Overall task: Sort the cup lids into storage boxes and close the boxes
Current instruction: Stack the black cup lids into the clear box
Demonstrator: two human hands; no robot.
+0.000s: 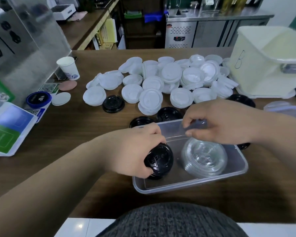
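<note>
A clear storage box (186, 184) sits on the wooden table near me. My left hand (135, 151) grips a stack of black lids (161, 158) at the box's left end. A stack of clear lids (204, 158) rests in the box's right half. My right hand (219, 122) hovers over that stack, pinching a clear lid (197, 126). Loose black lids (113, 103) lie just beyond the box. A big pile of white lids (161, 82) covers the middle of the table.
A tall white box marked B (256, 65) stands at the right, with a clear box lid (284, 108) in front of it. A paper cup (68, 68), a blue round tin (38, 99), cards and an acrylic stand (24, 40) occupy the left side.
</note>
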